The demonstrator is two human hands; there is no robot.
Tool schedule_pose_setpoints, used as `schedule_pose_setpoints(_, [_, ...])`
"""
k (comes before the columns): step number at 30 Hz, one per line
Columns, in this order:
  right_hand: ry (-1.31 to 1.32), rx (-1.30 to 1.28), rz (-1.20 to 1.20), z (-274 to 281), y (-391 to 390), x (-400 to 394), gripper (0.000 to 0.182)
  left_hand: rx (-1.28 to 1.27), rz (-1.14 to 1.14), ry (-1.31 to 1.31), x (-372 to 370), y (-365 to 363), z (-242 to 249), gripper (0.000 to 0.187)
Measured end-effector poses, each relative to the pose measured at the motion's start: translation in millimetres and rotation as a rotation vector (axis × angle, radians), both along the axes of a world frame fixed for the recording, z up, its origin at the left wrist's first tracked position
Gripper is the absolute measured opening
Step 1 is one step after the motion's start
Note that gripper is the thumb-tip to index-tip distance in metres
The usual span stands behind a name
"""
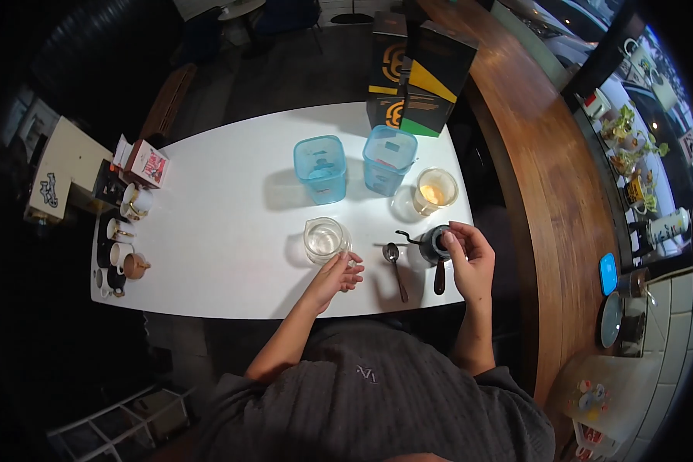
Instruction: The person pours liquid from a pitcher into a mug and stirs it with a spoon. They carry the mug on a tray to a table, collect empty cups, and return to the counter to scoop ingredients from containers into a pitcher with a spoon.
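My left hand [334, 282] is at the near side of a clear glass server [323, 239], its fingers loosely apart by the handle. The server stands upright with what looks like clear liquid in it. On the right, my right hand [473, 260] has thumb and fingers closed at the top of a small black gooseneck kettle [427, 244] with a thin spout and brown handle; the exact grip is partly hidden. Between the hands lies a spoon [397, 271] with a dark handle. Behind the kettle, a glass [444, 181] holds something pale yellow.
Two blue translucent containers [320, 194] stand toward the back of the white table [215, 223]. Black boxes [430, 77] rise behind them. Several cups [122, 254] line the left edge. A wooden counter [531, 192] runs along the right, with a blue phone-like object [608, 273].
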State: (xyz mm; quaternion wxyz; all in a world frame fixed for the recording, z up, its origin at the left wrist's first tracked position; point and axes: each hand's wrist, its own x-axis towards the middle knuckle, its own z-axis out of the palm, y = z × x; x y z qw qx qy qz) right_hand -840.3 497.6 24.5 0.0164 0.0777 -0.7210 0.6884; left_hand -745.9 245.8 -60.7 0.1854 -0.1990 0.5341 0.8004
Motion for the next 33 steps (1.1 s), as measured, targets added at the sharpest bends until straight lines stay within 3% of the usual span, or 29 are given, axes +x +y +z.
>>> schedule_pose_setpoints(4, [-0.011,0.197,0.04,2,-11,-35,0.026,-0.091,0.04,-0.03,16,-8,0,0.038])
schedule_pose_setpoints(11, [0.113,0.542,-0.086,12,-68,-98,0.059,-0.211,0.134,0.001,54,-27,6,0.035])
schedule_pose_setpoints(18, [0.232,0.642,-0.082,-6,-95,-116,0.044,-0.404,0.168,0.09,89,-39,24,0.037])
schedule_pose_setpoints(25, [0.285,0.728,-0.16,-13,-111,-128,0.034,-0.398,0.192,0.078,98,-47,27,0.037])
schedule_pose_setpoints(27, [0.495,0.774,-0.163,-15,-113,-131,0.029,-0.389,0.189,0.089,97,-51,27,0.036])
schedule_pose_setpoints(33, [0.575,0.759,-0.123,-14,-122,-131,0.031,-0.386,0.128,0.102,92,-67,24,0.034])
